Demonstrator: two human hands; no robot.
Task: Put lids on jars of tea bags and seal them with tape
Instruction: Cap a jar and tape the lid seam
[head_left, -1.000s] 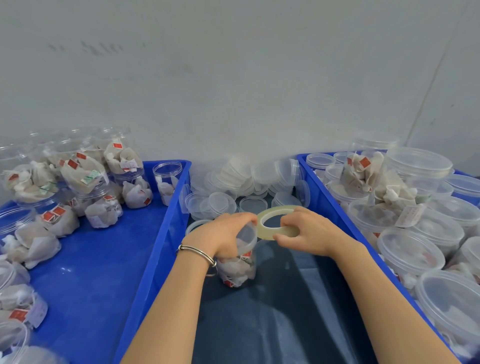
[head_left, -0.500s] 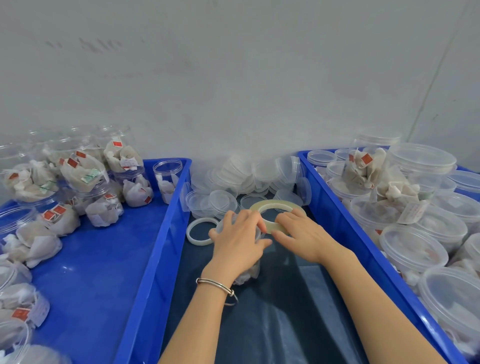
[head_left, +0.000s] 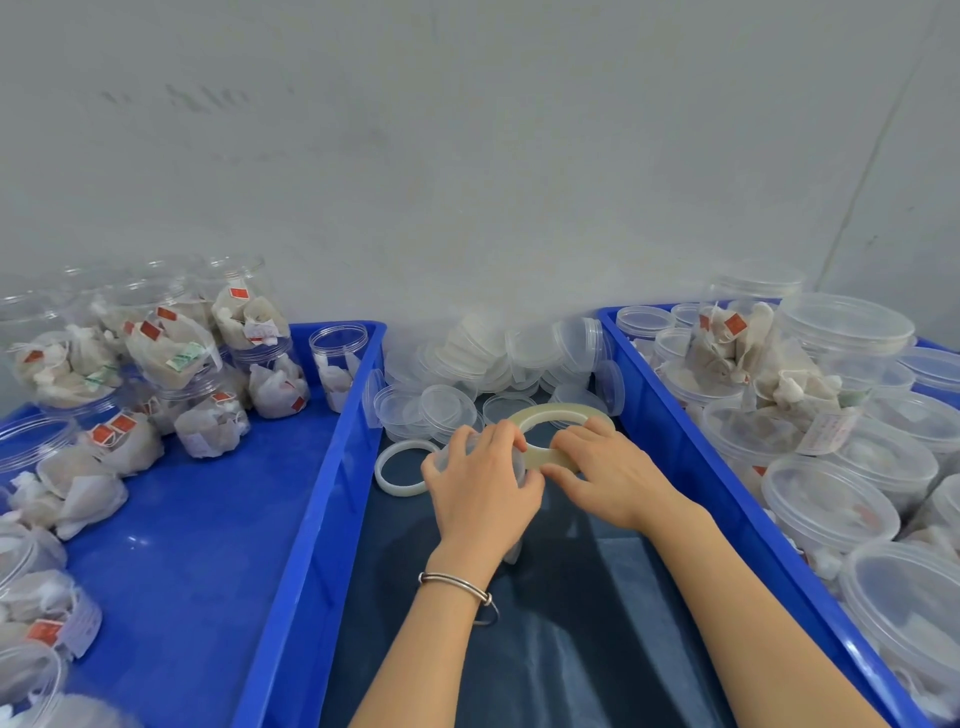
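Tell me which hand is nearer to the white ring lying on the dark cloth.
Left. The left hand is clamped over a jar just right of the white ring, nearly touching it. The right hand lies farther right, gripping the tape roll.

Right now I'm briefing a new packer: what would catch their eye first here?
Two bare hands meet at centre: the left hand covers a jar, the right hand grips a tape roll. Blue bins flank them, the left bin holding open jars, the right bin lidded ones.
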